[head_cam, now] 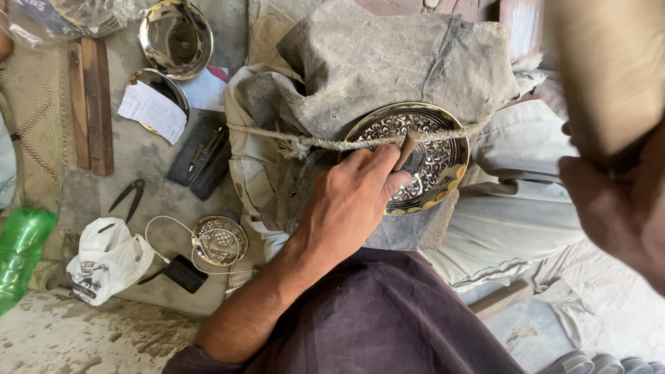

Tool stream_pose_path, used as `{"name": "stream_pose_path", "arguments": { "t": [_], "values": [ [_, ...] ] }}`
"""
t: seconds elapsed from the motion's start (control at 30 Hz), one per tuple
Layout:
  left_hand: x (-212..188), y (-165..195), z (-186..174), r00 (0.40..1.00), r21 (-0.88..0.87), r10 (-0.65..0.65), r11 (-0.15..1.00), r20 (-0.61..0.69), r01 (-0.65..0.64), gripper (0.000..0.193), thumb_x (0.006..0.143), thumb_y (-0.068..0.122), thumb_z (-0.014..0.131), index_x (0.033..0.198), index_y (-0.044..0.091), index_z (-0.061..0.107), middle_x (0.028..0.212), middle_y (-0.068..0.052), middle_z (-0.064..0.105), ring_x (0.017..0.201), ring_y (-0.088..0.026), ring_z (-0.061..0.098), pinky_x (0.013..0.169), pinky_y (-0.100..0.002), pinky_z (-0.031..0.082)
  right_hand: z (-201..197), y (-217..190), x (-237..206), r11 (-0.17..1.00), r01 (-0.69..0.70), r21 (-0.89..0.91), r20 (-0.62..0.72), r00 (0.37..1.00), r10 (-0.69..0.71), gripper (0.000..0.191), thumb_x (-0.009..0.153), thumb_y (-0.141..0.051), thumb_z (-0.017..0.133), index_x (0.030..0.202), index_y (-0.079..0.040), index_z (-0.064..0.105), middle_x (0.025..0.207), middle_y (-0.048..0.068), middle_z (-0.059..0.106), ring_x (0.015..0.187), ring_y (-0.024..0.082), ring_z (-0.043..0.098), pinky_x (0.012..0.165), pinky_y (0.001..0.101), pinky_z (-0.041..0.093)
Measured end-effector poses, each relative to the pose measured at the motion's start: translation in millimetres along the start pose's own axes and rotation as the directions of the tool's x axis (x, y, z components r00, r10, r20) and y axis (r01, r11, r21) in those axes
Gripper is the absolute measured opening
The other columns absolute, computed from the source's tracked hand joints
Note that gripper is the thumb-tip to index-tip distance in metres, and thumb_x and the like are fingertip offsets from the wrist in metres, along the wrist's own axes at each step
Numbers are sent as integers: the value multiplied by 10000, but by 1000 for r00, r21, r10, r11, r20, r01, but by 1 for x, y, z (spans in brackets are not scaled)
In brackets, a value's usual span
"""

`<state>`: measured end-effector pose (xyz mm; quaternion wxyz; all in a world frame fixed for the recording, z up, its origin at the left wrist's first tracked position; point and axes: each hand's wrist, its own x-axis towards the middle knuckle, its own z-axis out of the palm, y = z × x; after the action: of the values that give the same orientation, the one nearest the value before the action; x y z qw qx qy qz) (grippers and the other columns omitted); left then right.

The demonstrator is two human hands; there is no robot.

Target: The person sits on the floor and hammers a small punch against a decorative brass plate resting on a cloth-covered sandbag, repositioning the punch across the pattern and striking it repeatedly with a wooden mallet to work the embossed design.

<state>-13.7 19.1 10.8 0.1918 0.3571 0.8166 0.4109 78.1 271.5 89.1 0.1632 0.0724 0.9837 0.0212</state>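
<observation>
An engraved brass plate [435, 165] lies on a grey cloth-covered block [388, 62] over my lap, tied down by a rope [325, 144] across its top. My left hand [350, 201] rests on the plate's left edge and pinches a thin chisel [407, 148], whose tip stands on the pattern. My right hand [616, 204] is raised at the right edge of view, blurred, and grips a big tan wooden mallet [609, 69] above the plate's right side.
On the floor to the left are two brass bowls [175, 36], one [166, 86] partly under a paper slip, a small engraved dish [219, 240], pincers [129, 197], wooden sticks [90, 104], a black case [201, 158], a white bag [107, 260] and a green bottle [21, 249].
</observation>
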Motion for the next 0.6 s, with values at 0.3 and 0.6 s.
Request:
{"name": "stream_pose_path", "arguments": {
  "t": [0.3, 0.6],
  "values": [
    [2, -2, 1, 1000, 5, 23, 1000, -7, -22, 296, 998, 221, 691, 1176, -9, 635, 805, -126, 653, 626, -194, 649, 478, -341, 514, 3, 17, -16, 942, -155, 298, 7, 987, 160, 498, 905, 27, 603, 1401, 33, 556, 925, 230, 696, 753, 264, 668, 660, 400, 580],
    [6, -2, 1, 1000, -10, 18, 1000, 3, -18, 288, 974, 220, 713, 1142, -5, 647, 766, -118, 643, 607, -201, 652, 473, -354, 513, -6, 10, -14, 987, -22, -162, 4, 1000, 23, 482, 873, -86, 670, 1349, -54, 598, 994, 137, 734, 844, 216, 726, 862, 367, 626]
  ]
}}
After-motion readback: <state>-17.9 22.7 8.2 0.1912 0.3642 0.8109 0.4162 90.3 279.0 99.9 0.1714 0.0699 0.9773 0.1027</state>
